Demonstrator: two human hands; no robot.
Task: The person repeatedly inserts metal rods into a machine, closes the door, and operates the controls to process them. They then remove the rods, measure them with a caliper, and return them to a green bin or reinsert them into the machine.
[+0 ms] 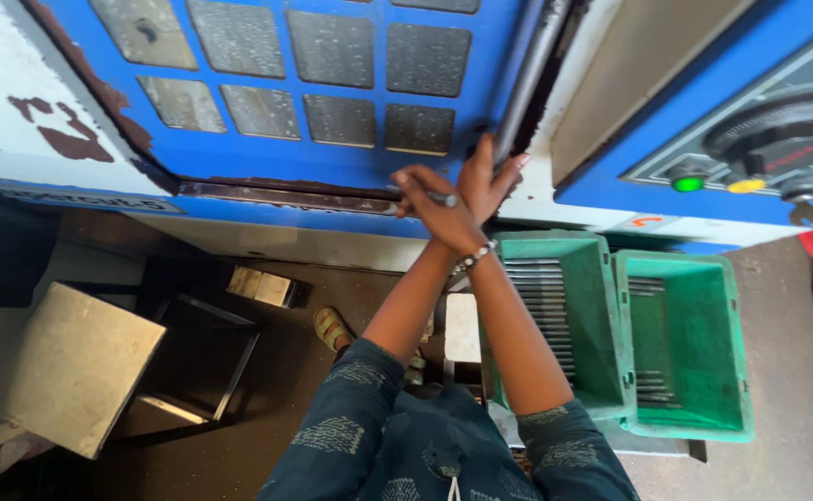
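1. A blue machine door (332, 139) with a grid of grey window panes is seen filling the space above and to the left of the fingers; its paint is chipped along the lower edge.
2. A blue control panel (759, 139) with a black dial, a green button and a yellow button is set well to the right of the fingers.
3. Two green plastic bins (684, 408) are placed side by side below and to the right of the fingers; thin metal rods are stacked in the nearer one, fewer in the farther.
4. A grey metal stool top (77, 366) is seen low and far to the left of the fingers, on the dark floor.
5. A dark metal handle bar (527, 79) runs up the door's right edge; its lower end is touched by the left hand (488, 181), fingers held together and extended upward.
6. The forearms are crossed at the wrists. A slim metal rod (439, 198) is pinched in the curled fingers of the right hand (439, 213), just left of the handle bar's foot.
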